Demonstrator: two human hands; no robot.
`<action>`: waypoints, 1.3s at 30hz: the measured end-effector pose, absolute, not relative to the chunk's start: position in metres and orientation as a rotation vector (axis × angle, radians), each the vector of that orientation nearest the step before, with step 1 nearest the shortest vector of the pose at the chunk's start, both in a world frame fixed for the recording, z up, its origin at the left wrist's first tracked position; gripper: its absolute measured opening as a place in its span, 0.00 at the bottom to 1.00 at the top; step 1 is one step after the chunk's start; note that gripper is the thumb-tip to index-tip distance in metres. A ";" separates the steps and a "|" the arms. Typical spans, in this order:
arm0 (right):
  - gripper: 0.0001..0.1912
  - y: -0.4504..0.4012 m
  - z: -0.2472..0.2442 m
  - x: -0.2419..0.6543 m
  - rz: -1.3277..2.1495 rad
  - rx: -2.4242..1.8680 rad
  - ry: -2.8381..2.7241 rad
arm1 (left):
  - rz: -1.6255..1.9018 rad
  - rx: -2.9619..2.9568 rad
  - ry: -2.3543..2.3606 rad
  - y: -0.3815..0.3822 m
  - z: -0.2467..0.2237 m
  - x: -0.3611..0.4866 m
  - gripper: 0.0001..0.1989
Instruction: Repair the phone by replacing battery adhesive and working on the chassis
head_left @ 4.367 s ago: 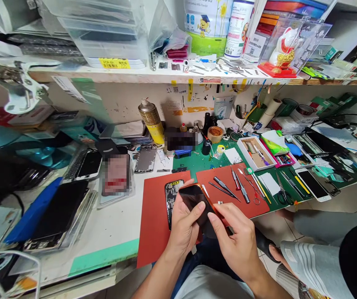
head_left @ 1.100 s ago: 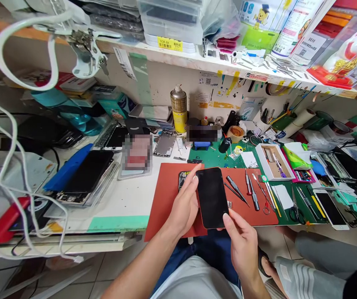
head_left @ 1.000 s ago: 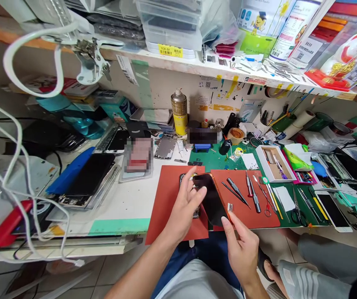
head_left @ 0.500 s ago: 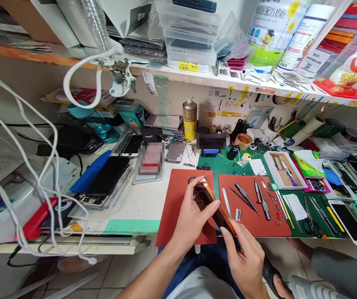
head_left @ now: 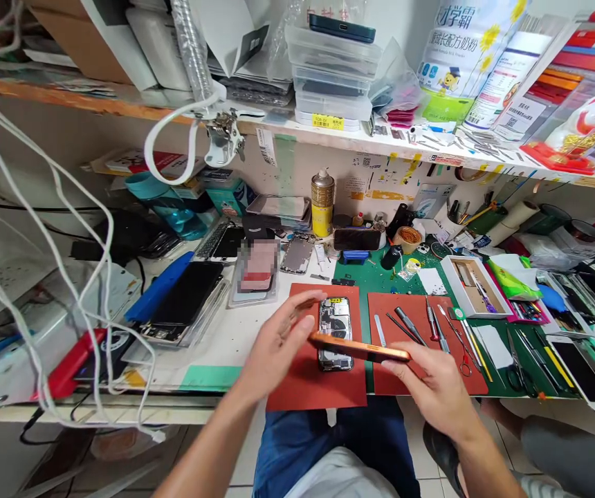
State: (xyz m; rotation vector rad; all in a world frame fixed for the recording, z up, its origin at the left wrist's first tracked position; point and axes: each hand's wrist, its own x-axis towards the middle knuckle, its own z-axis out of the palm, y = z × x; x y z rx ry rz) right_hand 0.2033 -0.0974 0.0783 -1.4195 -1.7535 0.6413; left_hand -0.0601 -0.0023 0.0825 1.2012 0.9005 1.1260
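While our right hand [head_left: 435,387] pinches the right end of an orange phone [head_left: 360,348] between thumb and fingers, our left hand [head_left: 274,349] stands open at the phone's left end, its fingers spread; whether its thumb touches the corner, we cannot tell. We hold the phone nearly edge-on above the work surface, across the gap between two mats. Behind it, on the left red mat [head_left: 302,394], lies an opened phone [head_left: 335,315], its inner parts bare and partly hidden from us. Should our right-hand pinch slip, with so little backing from the left, the orange phone could drop onto those bare parts, and we judge that its hard edge might scratch or dislodge something. If it fell nearer, it could end in our lap [head_left: 279,449]. To the right, a pale strip [head_left: 380,330] and a dark tool [head_left: 410,325] lie on the right red mat [head_left: 385,304], where a wide swing of our knuckles could knock them. Farther right are a white box [head_left: 457,294], scissors [head_left: 519,377] and a white phone [head_left: 582,371]; at the far side stands a spray can [head_left: 322,205].
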 end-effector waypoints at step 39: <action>0.50 -0.018 0.030 0.093 1.294 -1.109 -1.712 | 0.926 1.075 0.653 -0.001 0.015 -0.115 0.33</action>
